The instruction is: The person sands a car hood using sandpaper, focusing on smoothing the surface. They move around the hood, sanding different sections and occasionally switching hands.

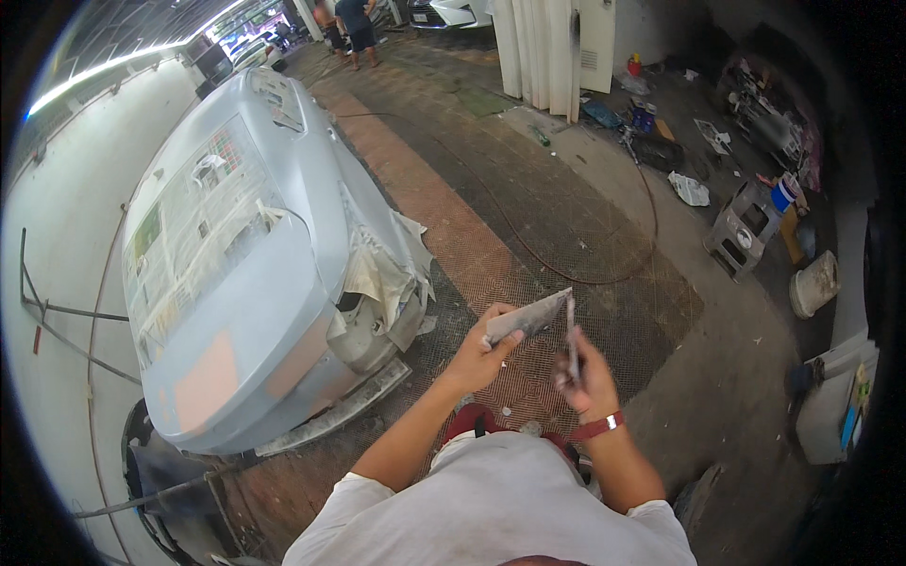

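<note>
My left hand (pixel 479 357) is closed on the edge of a flat greyish board (pixel 530 318), thumb on top, held tilted in front of my body. In my right hand (pixel 590 379) is a narrow, dark-smeared spreader (pixel 571 325), likely a putty knife, upright with its tip at the board's right end. Whether the two touch there I cannot tell. To the left stands a car body (pixel 250 292) in pale grey primer, its rear towards me. Pinkish patches (pixel 208 382) show on its tail, and newspaper (pixel 203 203) masks the rear window.
A hose (pixel 566 276) curves over the mesh-patterned floor ahead. At right are a grey plastic stool (pixel 741 231), a dirty white bucket (pixel 813 285) and a bin (pixel 835 410). Two people (pixel 357 28) stand far off near a white car (pixel 448 13). A white wall (pixel 57 179) runs along the left.
</note>
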A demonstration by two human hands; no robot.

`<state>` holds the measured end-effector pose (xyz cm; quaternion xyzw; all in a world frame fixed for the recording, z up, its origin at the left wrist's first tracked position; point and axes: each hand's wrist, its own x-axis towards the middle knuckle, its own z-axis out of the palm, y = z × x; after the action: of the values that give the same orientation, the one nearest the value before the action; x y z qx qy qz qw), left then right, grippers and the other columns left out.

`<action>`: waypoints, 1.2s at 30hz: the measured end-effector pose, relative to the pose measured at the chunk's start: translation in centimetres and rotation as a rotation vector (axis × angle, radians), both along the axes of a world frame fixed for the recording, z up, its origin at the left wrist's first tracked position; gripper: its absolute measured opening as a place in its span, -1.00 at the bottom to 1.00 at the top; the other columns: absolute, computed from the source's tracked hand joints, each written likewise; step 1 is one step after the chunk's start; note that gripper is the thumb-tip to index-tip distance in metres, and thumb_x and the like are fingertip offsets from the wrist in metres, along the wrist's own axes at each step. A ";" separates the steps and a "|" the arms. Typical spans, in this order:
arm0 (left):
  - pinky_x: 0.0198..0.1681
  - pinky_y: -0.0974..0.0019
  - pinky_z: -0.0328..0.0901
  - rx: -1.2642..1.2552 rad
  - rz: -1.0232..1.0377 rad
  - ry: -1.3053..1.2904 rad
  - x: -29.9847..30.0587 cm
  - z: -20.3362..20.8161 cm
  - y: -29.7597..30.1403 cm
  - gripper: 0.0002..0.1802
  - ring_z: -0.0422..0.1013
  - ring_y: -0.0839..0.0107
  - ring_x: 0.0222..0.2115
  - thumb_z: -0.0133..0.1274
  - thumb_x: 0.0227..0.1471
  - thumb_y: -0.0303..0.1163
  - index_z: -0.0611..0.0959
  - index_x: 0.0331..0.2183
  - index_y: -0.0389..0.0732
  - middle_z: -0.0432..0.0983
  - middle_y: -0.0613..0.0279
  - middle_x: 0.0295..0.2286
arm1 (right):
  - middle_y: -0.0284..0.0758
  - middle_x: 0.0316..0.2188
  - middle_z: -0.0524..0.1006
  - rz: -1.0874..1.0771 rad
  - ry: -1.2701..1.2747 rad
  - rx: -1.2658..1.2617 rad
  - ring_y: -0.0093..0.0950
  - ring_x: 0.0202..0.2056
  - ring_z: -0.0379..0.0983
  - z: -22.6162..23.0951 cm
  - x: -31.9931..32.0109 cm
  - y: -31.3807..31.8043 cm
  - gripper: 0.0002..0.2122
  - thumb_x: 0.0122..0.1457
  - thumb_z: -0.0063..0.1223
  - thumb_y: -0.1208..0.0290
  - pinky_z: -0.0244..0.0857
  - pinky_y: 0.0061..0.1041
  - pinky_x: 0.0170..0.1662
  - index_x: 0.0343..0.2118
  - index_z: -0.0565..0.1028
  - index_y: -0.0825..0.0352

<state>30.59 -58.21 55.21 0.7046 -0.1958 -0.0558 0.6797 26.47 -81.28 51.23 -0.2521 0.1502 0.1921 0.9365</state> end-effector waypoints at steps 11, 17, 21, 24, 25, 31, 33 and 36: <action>-0.03 0.31 0.37 0.193 -0.041 0.116 -1.3 2.1 -1.8 -0.59 0.50 0.47 -0.17 0.14 0.29 -0.27 0.58 0.04 -0.34 0.65 0.21 -0.19 | -0.24 -0.09 0.54 -0.432 -0.435 -0.923 -0.49 -0.08 0.46 3.2 3.3 0.0 -0.64 0.26 0.26 0.37 0.37 -0.41 0.05 0.00 0.39 0.40; -0.07 0.29 0.39 0.300 0.051 0.187 -1.7 2.9 -2.9 -0.64 0.50 0.49 -0.20 0.18 0.26 -0.29 0.62 -0.03 -0.35 0.65 0.20 -0.23 | -0.27 -0.12 0.57 -0.377 -0.492 -0.914 -0.49 -0.14 0.49 3.5 3.0 2.2 -0.62 0.25 0.28 0.34 0.40 -0.43 -0.02 0.00 0.39 0.39; -0.01 0.27 0.36 0.326 -0.240 0.322 -1.2 2.2 -1.0 -0.62 0.47 0.50 -0.16 0.17 0.27 -0.27 0.62 -0.02 -0.35 0.64 0.20 -0.21 | -0.27 -0.17 0.60 -0.148 -0.610 -1.095 -0.50 -0.17 0.52 5.2 1.9 1.7 -0.61 0.21 0.31 0.32 0.42 -0.41 -0.06 -0.01 0.40 0.35; 0.06 0.25 0.34 0.321 -0.354 0.365 -1.0 0.6 0.1 -0.52 0.45 0.47 -0.09 0.14 0.30 -0.17 0.56 0.08 -0.32 0.60 0.16 -0.12 | -0.28 -0.16 0.62 0.059 -0.744 -1.294 -0.46 -0.22 0.56 7.4 1.3 1.1 -0.63 0.21 0.31 0.32 0.43 -0.39 -0.08 -0.04 0.42 0.37; 0.08 0.25 0.33 0.290 -0.303 0.443 -0.9 0.3 -0.4 -0.48 0.45 0.45 -0.06 0.12 0.30 -0.14 0.52 0.12 -0.31 0.58 0.14 -0.07 | -0.28 -0.16 0.62 -0.077 -0.673 -1.189 -0.46 -0.21 0.56 7.4 1.8 1.1 -0.63 0.22 0.30 0.31 0.43 -0.38 -0.07 -0.03 0.42 0.38; 0.24 0.24 0.23 -0.508 -0.179 0.607 -1.3 0.9 -1.7 -0.25 0.39 0.34 0.12 0.14 0.28 -0.14 0.28 0.33 -0.23 0.43 0.11 0.13 | -0.28 -0.03 0.54 0.036 -0.537 -0.936 -0.53 0.00 0.45 5.5 1.3 0.8 -0.58 0.29 0.24 0.23 0.35 -0.39 0.10 0.05 0.40 0.39; 0.27 0.24 0.20 -0.380 -0.136 0.526 -0.9 1.2 -1.1 -0.22 0.36 0.34 0.15 0.20 0.23 -0.25 0.26 0.35 -0.22 0.42 0.12 0.15 | -0.28 0.05 0.48 0.116 -0.578 -0.692 -0.52 0.09 0.37 4.4 0.0 1.0 -0.52 0.30 0.23 0.22 0.26 -0.42 0.19 0.15 0.37 0.37; 0.23 0.26 0.24 -0.327 0.019 0.417 -0.5 1.0 -0.4 -0.28 0.37 0.37 0.12 0.29 0.10 -0.50 0.40 0.26 -0.19 0.44 0.12 0.13 | -0.24 0.05 0.52 -0.043 -0.384 -0.255 -0.38 0.04 0.49 3.6 -0.8 2.1 -0.56 0.37 0.11 0.13 0.38 -0.29 0.12 0.17 0.39 0.31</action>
<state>30.08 -58.63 56.22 0.5605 -0.0515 -0.1610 0.8107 25.63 -79.22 54.81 -0.3970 -0.0024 0.1003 0.9123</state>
